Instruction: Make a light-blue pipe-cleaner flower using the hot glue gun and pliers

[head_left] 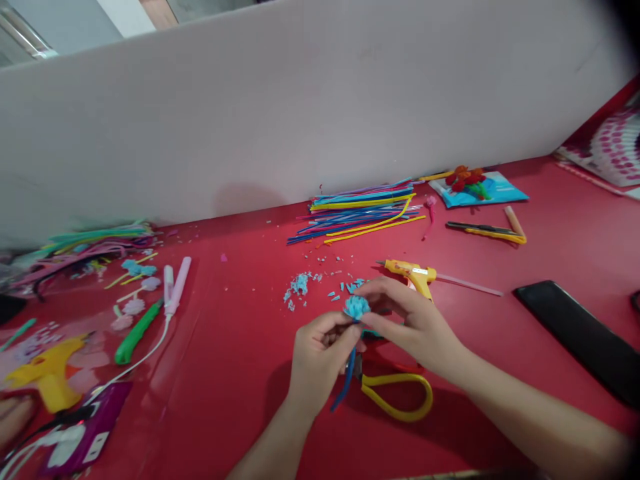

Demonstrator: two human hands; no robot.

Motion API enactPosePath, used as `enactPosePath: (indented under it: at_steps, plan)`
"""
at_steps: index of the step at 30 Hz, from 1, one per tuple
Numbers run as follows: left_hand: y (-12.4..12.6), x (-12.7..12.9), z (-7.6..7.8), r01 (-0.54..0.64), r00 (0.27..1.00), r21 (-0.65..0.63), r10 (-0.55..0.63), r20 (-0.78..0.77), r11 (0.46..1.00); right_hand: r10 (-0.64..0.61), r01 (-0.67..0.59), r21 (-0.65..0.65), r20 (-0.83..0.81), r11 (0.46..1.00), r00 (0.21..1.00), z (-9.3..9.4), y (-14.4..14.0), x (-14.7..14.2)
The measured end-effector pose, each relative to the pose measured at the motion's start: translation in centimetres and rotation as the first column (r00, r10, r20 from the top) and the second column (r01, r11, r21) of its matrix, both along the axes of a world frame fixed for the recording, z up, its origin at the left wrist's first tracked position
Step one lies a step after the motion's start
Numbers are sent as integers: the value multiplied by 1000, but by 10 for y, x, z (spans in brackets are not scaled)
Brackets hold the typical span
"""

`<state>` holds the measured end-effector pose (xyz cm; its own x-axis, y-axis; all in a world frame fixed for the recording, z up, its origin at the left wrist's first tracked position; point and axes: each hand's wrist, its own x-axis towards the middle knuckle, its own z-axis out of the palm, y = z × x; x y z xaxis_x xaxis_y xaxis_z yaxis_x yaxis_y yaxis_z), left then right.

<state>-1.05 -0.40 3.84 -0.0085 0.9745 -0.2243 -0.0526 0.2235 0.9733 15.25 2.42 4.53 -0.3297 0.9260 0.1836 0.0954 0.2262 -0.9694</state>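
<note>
Left hand (pixel 320 357): fingers pinching blue stem (pixel 347 381) | right hand (pixel 415 322): fingers curled at light-blue fluffy head (pixel 357 307), cannot tell whether gripping | stem and head: between both hands, above red surface (pixel 225 333), near yellow loop handle (pixel 395 379)

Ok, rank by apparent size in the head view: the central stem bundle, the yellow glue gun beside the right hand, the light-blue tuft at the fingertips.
1. Central stem bundle
2. Yellow glue gun
3. Light-blue tuft, clearly smallest
</note>
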Motion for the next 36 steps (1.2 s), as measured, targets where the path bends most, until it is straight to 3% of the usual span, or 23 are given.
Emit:
enactPosePath:
  at_steps: [4, 10, 13, 19, 21, 23, 27, 31, 36]
  plan:
    - [6, 0, -1, 86, 964, -155, -43, 262, 984, -15, -44, -232, -247, 972, 969, -13, 8, -2]
    - [15, -4, -7, 210, 845, -332, 0, 535, 919, -50, -74, -334, -348, 940, 936, -19, 12, -5]
    - [15, -6, -10, 213, 819, -386, 52, 571, 898, -62, -62, -340, -342, 938, 938, -24, 12, -6]
    - [15, -2, -18, 211, 833, -410, 56, 550, 887, 32, -111, -233, -317, 966, 948, -33, 11, -6]
    - [17, -1, -19, 211, 838, -404, 48, 543, 890, 55, -88, -172, -187, 981, 981, -34, 13, -5]
    - [20, -4, -20, 180, 850, -387, 55, 524, 904, 23, -19, -56, 63, 998, 998, -35, 18, 1]
    - [31, -23, -22, 11, 882, -300, 132, 452, 954, -96, 56, 103, 443, 993, 891, -37, 31, 19]
    - [42, -44, -26, -148, 890, -206, 221, 400, 967, 38, -128, 90, 656, 988, 753, -38, 32, 27]
    - [45, -46, -32, -138, 899, -193, 205, 388, 971, 100, -294, 95, 807, 951, 582, -29, 10, 11]
